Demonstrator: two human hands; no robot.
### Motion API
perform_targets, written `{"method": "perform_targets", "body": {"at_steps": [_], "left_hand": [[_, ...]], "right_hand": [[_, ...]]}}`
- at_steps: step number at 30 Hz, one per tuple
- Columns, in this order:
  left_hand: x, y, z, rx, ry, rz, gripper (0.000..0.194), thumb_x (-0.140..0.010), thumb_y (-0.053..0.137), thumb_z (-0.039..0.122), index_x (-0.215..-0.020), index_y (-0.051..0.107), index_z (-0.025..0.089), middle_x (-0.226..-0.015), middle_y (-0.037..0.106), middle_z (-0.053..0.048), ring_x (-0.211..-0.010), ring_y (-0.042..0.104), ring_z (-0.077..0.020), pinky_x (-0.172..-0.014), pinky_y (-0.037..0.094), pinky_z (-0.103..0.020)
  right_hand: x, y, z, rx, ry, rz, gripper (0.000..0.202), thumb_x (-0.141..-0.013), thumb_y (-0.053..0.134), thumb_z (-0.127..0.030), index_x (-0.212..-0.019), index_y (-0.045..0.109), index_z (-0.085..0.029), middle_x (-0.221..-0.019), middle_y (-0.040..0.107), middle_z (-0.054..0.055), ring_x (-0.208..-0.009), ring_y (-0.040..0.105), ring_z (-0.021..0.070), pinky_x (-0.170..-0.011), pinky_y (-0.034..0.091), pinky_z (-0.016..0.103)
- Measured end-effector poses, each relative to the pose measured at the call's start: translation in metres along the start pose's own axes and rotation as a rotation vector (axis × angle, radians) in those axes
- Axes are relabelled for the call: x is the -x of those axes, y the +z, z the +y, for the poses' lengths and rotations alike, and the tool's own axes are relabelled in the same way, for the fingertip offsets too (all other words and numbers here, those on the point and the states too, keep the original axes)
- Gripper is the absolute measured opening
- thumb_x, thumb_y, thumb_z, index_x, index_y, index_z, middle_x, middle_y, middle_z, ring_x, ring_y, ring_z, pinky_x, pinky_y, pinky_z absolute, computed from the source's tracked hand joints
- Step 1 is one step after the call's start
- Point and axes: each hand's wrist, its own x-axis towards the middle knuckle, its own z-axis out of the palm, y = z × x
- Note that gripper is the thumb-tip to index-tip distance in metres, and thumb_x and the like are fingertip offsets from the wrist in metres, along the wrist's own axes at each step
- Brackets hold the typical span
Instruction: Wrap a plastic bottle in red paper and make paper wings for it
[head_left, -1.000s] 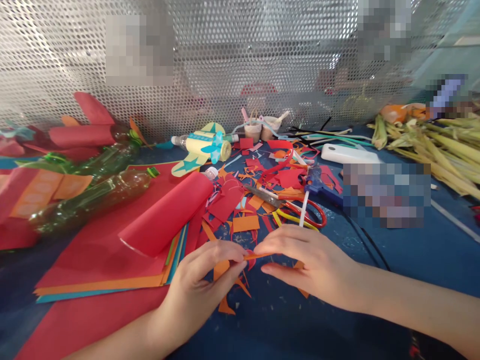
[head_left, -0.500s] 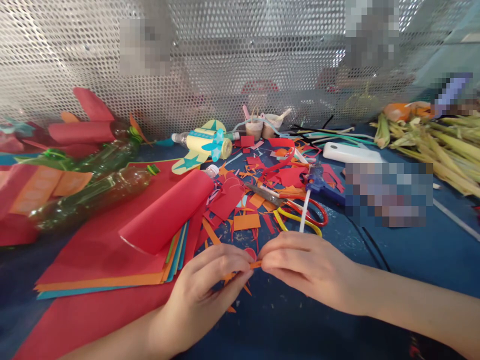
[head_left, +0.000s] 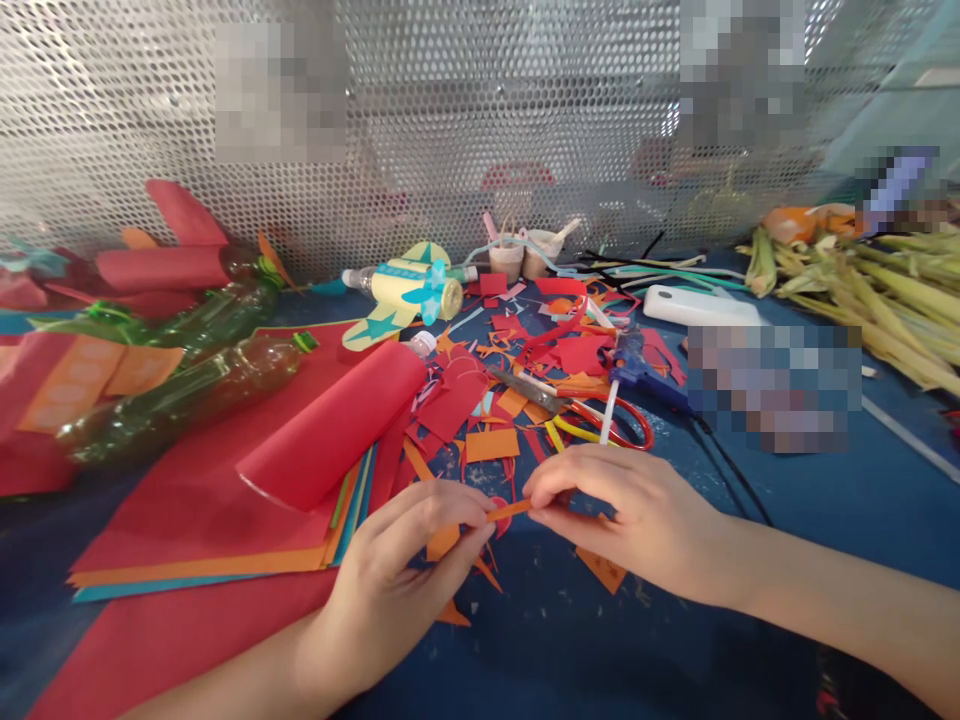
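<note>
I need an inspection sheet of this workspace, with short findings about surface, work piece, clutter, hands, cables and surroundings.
Surface: dark blue tabletop, small specks scattered on it.
Work piece: narrow orange strip, held above the tabletop.
Clutter: paper scraps, scissors, blue glue gun, red-wrapped bottle lying on stacked paper.
Hands: left hand and right hand pinch the strip from opposite sides.
Cables: black cable beyond the right hand; its far end is hidden.
Surroundings: perforated metal panel behind; long leaves at far right.
</note>
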Motion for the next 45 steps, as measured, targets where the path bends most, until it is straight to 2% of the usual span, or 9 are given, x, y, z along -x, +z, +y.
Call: {"method": "perform_targets", "body": {"at_steps": [4, 9, 14, 20, 33, 37, 42, 45], "left_hand": [[0.001, 0.002, -0.004, 0.012, -0.105, 0.052, 0.017, -0.08, 0.061, 0.009, -0.089, 0.061, 0.023, -0.08, 0.071, 0.0, -0.075, 0.069, -0.0148, -0.071, 0.058, -0.024], [0.001, 0.004, -0.008, 0.099, -0.256, 0.063, 0.019, -0.078, 0.06, 0.008, -0.091, 0.063, 0.022, -0.08, 0.069, 0.002, -0.071, 0.068, -0.0102, -0.068, 0.056, -0.016], [-0.001, 0.005, -0.009, 0.198, -0.349, 0.068, 0.019, -0.075, 0.064, 0.009, -0.087, 0.065, 0.022, -0.079, 0.071, 0.003, -0.069, 0.069, -0.0097, -0.067, 0.056, -0.015], [-0.002, 0.005, -0.009, 0.2, -0.386, 0.065, 0.017, -0.074, 0.065, 0.009, -0.083, 0.068, 0.023, -0.076, 0.072, 0.005, -0.068, 0.068, -0.0074, -0.067, 0.054, -0.011], [-0.007, 0.007, -0.008, 0.312, -0.525, 0.093, 0.007, -0.073, 0.065, 0.016, -0.076, 0.069, 0.021, -0.072, 0.072, 0.004, -0.067, 0.069, -0.0092, -0.064, 0.056, -0.012], [-0.007, 0.004, -0.011, 0.234, -0.494, 0.07, 0.007, -0.078, 0.062, 0.017, -0.078, 0.067, 0.022, -0.073, 0.071, 0.004, -0.069, 0.069, -0.0097, -0.066, 0.056, -0.014], [-0.01, -0.006, -0.016, -0.121, -0.316, 0.062, 0.008, -0.082, 0.059, 0.02, -0.086, 0.065, 0.024, -0.081, 0.07, 0.003, -0.071, 0.067, -0.0118, -0.07, 0.055, -0.022], [-0.013, -0.009, -0.02, -0.311, -0.2, -0.026, 0.011, -0.085, 0.056, 0.023, -0.094, 0.063, 0.023, -0.09, 0.071, -0.001, -0.082, 0.067, -0.0164, -0.081, 0.055, -0.03]], "right_hand": [[-0.002, -0.001, 0.002, -0.057, 0.12, 0.009, 0.004, -0.085, 0.06, -0.015, -0.086, 0.061, -0.018, -0.081, 0.069, 0.0, -0.072, 0.065, 0.0104, -0.07, 0.053, 0.021], [-0.006, 0.0, 0.006, -0.204, 0.296, -0.029, 0.008, -0.082, 0.061, -0.012, -0.085, 0.063, -0.019, -0.079, 0.07, -0.002, -0.068, 0.066, 0.0083, -0.068, 0.055, 0.018], [-0.006, 0.0, 0.007, -0.253, 0.38, -0.092, 0.01, -0.083, 0.059, -0.014, -0.089, 0.066, -0.019, -0.083, 0.071, -0.001, -0.072, 0.067, 0.0096, -0.07, 0.055, 0.019], [-0.007, 0.001, 0.006, -0.218, 0.395, -0.158, 0.011, -0.083, 0.063, -0.022, -0.094, 0.066, -0.021, -0.087, 0.071, -0.001, -0.076, 0.066, 0.011, -0.07, 0.053, 0.022], [-0.007, 0.002, 0.007, -0.238, 0.414, -0.172, 0.01, -0.084, 0.062, -0.017, -0.092, 0.065, -0.021, -0.084, 0.071, -0.002, -0.074, 0.066, 0.0095, -0.069, 0.053, 0.019], [-0.008, -0.002, 0.006, -0.157, 0.41, -0.161, 0.009, -0.083, 0.061, -0.015, -0.088, 0.066, -0.021, -0.082, 0.072, -0.003, -0.072, 0.067, 0.0095, -0.067, 0.053, 0.019], [-0.01, -0.01, 0.018, 0.128, 0.374, 0.041, 0.012, -0.084, 0.058, -0.017, -0.094, 0.063, -0.02, -0.077, 0.072, -0.002, -0.064, 0.067, 0.0116, -0.06, 0.052, 0.021], [-0.01, -0.012, 0.03, 0.342, 0.288, 0.1, 0.014, -0.084, 0.057, -0.014, -0.096, 0.063, -0.018, -0.08, 0.072, 0.002, -0.064, 0.067, 0.0146, -0.059, 0.053, 0.025]]}}
